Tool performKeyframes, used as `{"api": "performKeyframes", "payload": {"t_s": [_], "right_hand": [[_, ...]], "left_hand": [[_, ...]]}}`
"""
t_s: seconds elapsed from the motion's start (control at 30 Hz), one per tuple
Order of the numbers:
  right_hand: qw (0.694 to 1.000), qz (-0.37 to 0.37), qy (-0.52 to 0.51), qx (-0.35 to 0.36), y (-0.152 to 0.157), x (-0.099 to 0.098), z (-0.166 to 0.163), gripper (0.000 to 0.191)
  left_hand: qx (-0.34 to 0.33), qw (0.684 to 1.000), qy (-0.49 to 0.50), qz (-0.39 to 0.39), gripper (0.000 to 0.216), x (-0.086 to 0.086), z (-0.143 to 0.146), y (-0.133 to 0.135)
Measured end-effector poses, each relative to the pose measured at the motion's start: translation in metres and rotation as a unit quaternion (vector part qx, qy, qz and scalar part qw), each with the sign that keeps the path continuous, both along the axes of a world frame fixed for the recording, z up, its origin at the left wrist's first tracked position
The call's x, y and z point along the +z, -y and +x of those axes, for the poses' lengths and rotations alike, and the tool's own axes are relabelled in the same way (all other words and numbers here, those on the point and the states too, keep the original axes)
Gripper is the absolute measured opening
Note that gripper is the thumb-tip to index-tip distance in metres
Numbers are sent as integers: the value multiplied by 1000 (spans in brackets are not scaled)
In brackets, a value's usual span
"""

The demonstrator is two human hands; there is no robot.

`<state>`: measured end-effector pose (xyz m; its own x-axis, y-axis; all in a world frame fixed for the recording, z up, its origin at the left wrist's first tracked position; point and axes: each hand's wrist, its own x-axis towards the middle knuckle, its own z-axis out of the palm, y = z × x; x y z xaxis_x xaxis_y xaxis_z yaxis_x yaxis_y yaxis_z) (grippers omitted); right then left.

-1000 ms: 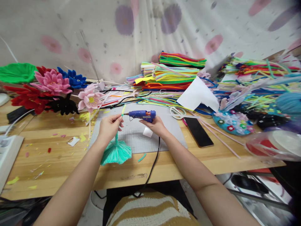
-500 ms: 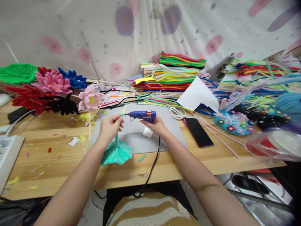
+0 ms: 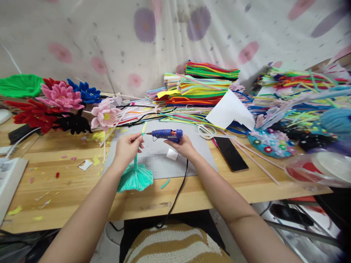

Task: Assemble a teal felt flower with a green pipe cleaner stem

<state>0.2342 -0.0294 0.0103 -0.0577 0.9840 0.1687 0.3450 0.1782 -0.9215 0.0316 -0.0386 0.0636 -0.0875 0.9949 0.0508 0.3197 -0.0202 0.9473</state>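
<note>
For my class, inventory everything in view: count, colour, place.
Table: one, brown, underneath
Mat: one, grey, centre
Glue gun: one, blue, above mat
Pleated piece: one, turquoise, mat's near edge
Phone: one, black, right of mat
Scissors: one pair, white, behind phone
Flowers: several, mixed colours, left
Fuzzy sticks: many, multicoloured, back
Paper: several, white, scattered
Power strip: one, white, left edge
Scraps: many, mostly yellow, left
Backdrop: one, spotted white, behind
Flowered ornament: one, light blue, right
Tub: one, red and white, right edge
Arms: two, bare, foreground
Left grip: one, holding pleated piece
Right grip: one, holding glue gun
</note>
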Motion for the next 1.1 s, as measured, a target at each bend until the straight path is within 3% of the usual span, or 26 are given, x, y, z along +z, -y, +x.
{"api": "performKeyframes", "payload": {"t_s": [0.37,0.6,0.8,0.93,1.03,1.1], "right_hand": [[999,-2,38,7,1,3,0,36],[984,-23,132,-115,-15,-14,48,40],[954,-1,269,-132,-27,-28,73,47],[910,-1,395,-130,-5,-14,81,45],[863,-53,478,-153,24,5,82,38],[854,-88,500,-118,39,20,76,32]], "left_hand": [[-2,1000,2,4,24,1,1,1],[-16,999,39,-24,27,17,-4,-3],[-26,995,76,-64,32,29,-7,-7],[-34,994,76,-65,31,30,-7,-6],[-36,993,87,-72,31,29,-5,-6],[-40,992,90,-83,30,29,-3,-7]]}}
